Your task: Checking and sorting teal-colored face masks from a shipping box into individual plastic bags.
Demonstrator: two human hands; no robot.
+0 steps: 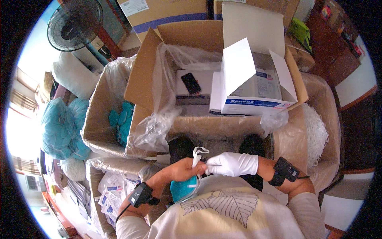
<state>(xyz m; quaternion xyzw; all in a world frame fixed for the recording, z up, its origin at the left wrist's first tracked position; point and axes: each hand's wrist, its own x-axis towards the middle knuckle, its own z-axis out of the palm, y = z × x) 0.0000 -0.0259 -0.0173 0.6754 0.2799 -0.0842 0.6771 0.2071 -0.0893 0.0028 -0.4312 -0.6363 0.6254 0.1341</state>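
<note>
Close in front of my body, my bare left hand (186, 169) is closed around white elastic straps (197, 156), whose loop sticks up above the fingers. Below that hand hangs a teal face mask (184, 189), partly hidden by the hand and wrist. My right hand (234, 164), in a white glove, has its fingers pinched together and meets the left fingertips beside the straps. What lies between the gloved fingertips is too small to make out. Each forearm carries a black strapped-on device (141, 194).
Ahead stands a large open cardboard box (191, 121) lined with plastic. It holds a black phone (191, 83) on a white box, and an open white carton (254, 104) with wrapped packs. Teal pieces (123, 123) and white packets (113, 195) fill boxes at left; white strands (317, 135) lie right.
</note>
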